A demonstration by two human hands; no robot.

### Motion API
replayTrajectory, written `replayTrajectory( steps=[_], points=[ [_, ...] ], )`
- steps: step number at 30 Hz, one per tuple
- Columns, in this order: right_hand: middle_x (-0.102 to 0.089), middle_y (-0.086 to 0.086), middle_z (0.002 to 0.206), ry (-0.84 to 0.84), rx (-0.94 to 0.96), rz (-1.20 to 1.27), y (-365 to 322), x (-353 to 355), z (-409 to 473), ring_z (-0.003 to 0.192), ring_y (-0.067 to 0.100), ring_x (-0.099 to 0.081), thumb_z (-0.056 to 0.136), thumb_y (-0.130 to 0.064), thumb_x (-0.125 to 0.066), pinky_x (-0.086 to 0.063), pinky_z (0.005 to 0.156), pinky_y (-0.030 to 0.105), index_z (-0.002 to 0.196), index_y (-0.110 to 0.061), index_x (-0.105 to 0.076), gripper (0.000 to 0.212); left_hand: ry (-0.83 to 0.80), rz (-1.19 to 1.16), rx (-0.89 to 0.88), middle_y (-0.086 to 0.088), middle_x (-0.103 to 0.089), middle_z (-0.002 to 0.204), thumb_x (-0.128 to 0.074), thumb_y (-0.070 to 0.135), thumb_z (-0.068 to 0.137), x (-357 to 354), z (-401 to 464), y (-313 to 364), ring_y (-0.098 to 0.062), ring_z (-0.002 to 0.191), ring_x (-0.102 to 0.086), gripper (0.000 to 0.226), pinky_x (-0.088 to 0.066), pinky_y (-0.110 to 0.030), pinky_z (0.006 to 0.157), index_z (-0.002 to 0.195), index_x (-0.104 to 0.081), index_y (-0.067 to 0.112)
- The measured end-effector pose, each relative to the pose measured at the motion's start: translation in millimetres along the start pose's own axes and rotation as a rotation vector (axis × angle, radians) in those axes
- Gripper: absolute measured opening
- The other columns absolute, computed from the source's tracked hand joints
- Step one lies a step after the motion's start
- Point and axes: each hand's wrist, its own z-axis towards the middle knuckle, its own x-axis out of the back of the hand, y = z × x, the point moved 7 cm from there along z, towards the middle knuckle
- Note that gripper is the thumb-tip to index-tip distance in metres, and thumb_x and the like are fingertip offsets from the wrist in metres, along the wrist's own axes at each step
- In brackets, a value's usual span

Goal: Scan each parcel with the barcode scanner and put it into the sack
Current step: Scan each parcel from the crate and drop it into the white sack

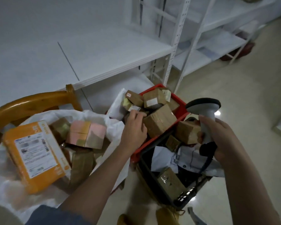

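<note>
Two bare forearms are stretched out over a white plastic sack (pixel 113 127) and a red plastic crate (pixel 182 109) of parcels.

Nearest the lens, the right hand (pixel 221 135) is wrapped around the handle of a grey handheld barcode scanner (pixel 204 109), which is held upright over a dark mesh basket (pixel 182 198) with its head above the crate's near corner. The left hand (pixel 134 127) is reached into the red crate, its fingers curled down among brown taped cardboard parcels (pixel 159 122); whether one is actually gripped cannot be told. To the left, the sack is held open against a curved wooden chair back (pixel 31 103), and an orange labelled box (pixel 34 156), a pink-topped box (pixel 86 133) and further brown parcels are seen lying inside it. White metal shelving (pixel 177 46) is seen behind.
</note>
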Motion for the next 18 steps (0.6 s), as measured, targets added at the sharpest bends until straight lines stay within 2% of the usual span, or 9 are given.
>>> replayTrajectory(
  steps=[3, 5, 7, 9, 11, 13, 15, 16, 18],
  points=[
    [-0.051, 0.005, 0.061, -0.016, -0.006, -0.005, 4, 31, 24, 0.046, 0.014, -0.051, 0.097, -0.032, -0.062, -0.039, 0.039, 0.024, 0.104, -0.01, -0.062, 0.023, -0.164, -0.061, 0.156, -0.005, -0.042, 0.131, -0.059, 0.015, 0.09, -65, 18, -7, -0.016, 0.112, -0.048, 0.035, -0.04, -0.027, 0.094, 0.124, -0.05, 0.015],
    [-0.049, 0.006, 0.063, -0.045, -0.008, -0.018, 7, 49, 47, 0.046, 0.015, -0.05, 0.097, -0.032, -0.061, -0.039, 0.039, 0.024, 0.106, -0.01, -0.062, 0.024, -0.2, -0.214, 0.428, -0.009, -0.047, 0.131, -0.063, 0.02, 0.091, -107, 29, -30, -0.018, 0.115, -0.05, 0.043, -0.043, -0.028, 0.093, 0.129, -0.046, 0.013],
    [-0.049, 0.01, 0.073, -0.076, -0.006, -0.038, 11, 63, 71, 0.048, 0.013, -0.051, 0.097, -0.034, -0.061, -0.041, 0.044, 0.025, 0.107, -0.011, -0.063, 0.025, -0.176, -0.396, 0.769, -0.012, -0.052, 0.135, -0.069, 0.026, 0.088, -144, 30, -59, -0.026, 0.12, -0.054, 0.061, -0.047, -0.034, 0.097, 0.138, -0.041, 0.007],
    [-0.051, 0.011, 0.078, -0.113, -0.008, -0.067, 15, 79, 101, 0.053, 0.013, -0.051, 0.096, -0.036, -0.061, -0.043, 0.05, 0.027, 0.108, -0.014, -0.064, 0.026, -0.136, -0.579, 1.045, -0.011, -0.051, 0.141, -0.075, 0.036, 0.083, -183, 28, -78, -0.03, 0.123, -0.053, 0.079, -0.048, -0.044, 0.101, 0.145, -0.034, 0.01],
    [-0.051, 0.01, 0.076, -0.142, -0.016, -0.098, 22, 92, 130, 0.055, 0.013, -0.051, 0.096, -0.037, -0.06, -0.043, 0.052, 0.027, 0.109, -0.014, -0.064, 0.026, -0.072, -0.729, 1.205, -0.007, -0.044, 0.147, -0.083, 0.042, 0.073, -215, 31, -94, -0.03, 0.129, -0.049, 0.101, -0.045, -0.05, 0.105, 0.152, -0.023, 0.021],
    [-0.05, 0.009, 0.073, -0.167, -0.021, -0.113, 30, 102, 157, 0.055, 0.012, -0.051, 0.096, -0.036, -0.06, -0.043, 0.05, 0.024, 0.109, -0.014, -0.064, 0.026, -0.038, -0.818, 1.285, -0.007, -0.042, 0.149, -0.091, 0.044, 0.06, -240, 37, -113, -0.032, 0.131, -0.048, 0.12, -0.042, -0.052, 0.107, 0.153, -0.019, 0.023],
    [-0.048, 0.009, 0.072, -0.19, -0.033, -0.112, 41, 107, 180, 0.054, 0.013, -0.05, 0.096, -0.035, -0.059, -0.042, 0.047, 0.023, 0.109, -0.014, -0.064, 0.026, -0.092, -0.905, 1.336, -0.009, -0.049, 0.144, -0.09, 0.044, 0.059, -265, 37, -127, -0.032, 0.127, -0.052, 0.112, -0.041, -0.051, 0.107, 0.15, -0.031, 0.016],
    [-0.047, 0.01, 0.072, -0.198, -0.044, -0.112, 47, 108, 190, 0.055, 0.013, -0.05, 0.096, -0.035, -0.059, -0.041, 0.047, 0.022, 0.11, -0.014, -0.063, 0.026, -0.135, -0.955, 1.347, -0.01, -0.057, 0.137, -0.088, 0.044, 0.064, -276, 35, -130, -0.031, 0.122, -0.056, 0.096, -0.045, -0.049, 0.105, 0.144, -0.043, 0.016],
    [-0.049, 0.01, 0.07, -0.208, -0.073, -0.119, 60, 108, 208, 0.056, 0.016, -0.05, 0.096, -0.036, -0.058, -0.04, 0.048, 0.023, 0.111, -0.014, -0.062, 0.027, -0.161, -1.066, 1.343, -0.008, -0.072, 0.115, -0.086, 0.043, 0.064, -290, 35, -131, -0.026, 0.107, -0.067, 0.067, -0.054, -0.041, 0.089, 0.123, -0.064, 0.019]
  ],
)
